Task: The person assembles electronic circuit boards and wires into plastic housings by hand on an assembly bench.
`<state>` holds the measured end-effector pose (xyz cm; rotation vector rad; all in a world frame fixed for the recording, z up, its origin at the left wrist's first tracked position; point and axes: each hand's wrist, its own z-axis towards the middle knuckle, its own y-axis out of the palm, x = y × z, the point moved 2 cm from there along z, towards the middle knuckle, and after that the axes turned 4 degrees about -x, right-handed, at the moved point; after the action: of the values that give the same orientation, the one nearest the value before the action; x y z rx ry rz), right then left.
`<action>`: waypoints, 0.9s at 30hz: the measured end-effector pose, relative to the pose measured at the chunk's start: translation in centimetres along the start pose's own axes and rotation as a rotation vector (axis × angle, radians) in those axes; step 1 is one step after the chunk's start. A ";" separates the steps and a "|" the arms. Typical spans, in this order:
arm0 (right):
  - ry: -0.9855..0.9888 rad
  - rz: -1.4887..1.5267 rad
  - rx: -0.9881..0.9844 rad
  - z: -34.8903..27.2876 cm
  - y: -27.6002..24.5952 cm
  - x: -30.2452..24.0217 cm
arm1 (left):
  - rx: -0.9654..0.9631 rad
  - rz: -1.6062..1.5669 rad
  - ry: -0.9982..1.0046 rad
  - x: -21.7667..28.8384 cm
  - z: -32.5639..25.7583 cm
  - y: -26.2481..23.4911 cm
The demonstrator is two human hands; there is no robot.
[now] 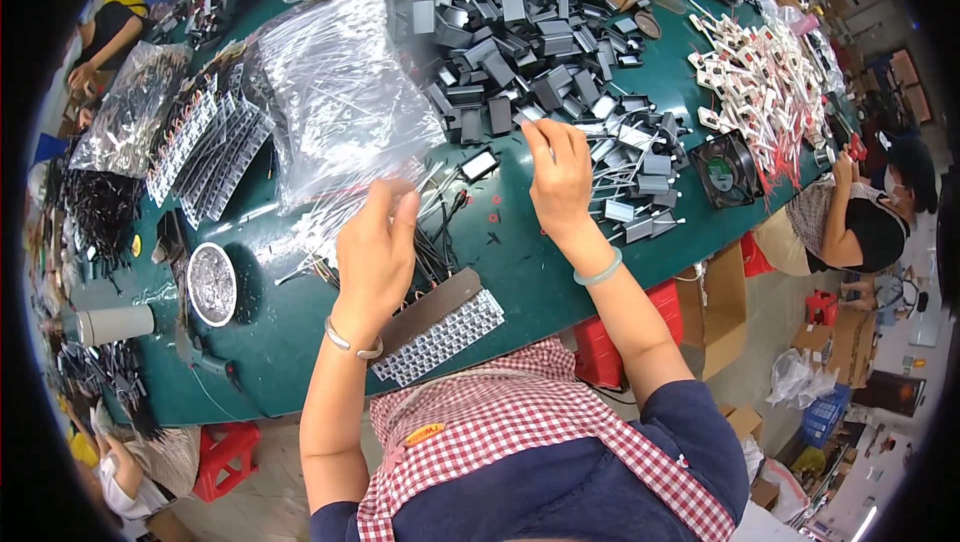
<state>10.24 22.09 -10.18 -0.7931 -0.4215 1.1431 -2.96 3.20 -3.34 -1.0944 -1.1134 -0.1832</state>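
My left hand (pixel 378 242) is raised over the near ends of white cable ties (pixel 318 242) and a tangle of black cables (pixel 432 254). Its thumb and index finger stand apart, slightly blurred, with nothing visible between them. My right hand (pixel 560 177) reaches to the near edge of a heap of black plastic housings (pixel 490 67). Its fingers are bent at the heap; the thumb is hidden, so I cannot tell whether it grips a housing. One housing with a pale face (pixel 480 164) lies apart on the table between my hands.
A clear bag of white cable ties (pixel 340 92) lies beyond my left hand. Housings with white ties (pixel 640 177) are right of my right hand, beside a black fan (pixel 725 170). A brown strip (pixel 432 308) covers part of a circuit-board panel (pixel 445 342). A bowl (pixel 212 284) stands left.
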 end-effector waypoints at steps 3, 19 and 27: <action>-0.099 0.001 -0.134 -0.9 1.2 0.5 | 0.016 -0.016 0.150 -0.7 -0.2 0.4; 0.706 1.757 -0.223 -0.7 -3.5 -2.6 | 0.040 -0.368 0.243 2.0 -0.7 0.0; 0.641 1.614 -0.248 -0.3 -4.9 -4.0 | -0.015 -0.275 0.231 2.8 -1.3 0.2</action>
<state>12.07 17.40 -6.35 -1.7385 0.8353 2.1589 -0.65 3.38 -1.27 -0.9040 -1.0511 -0.5228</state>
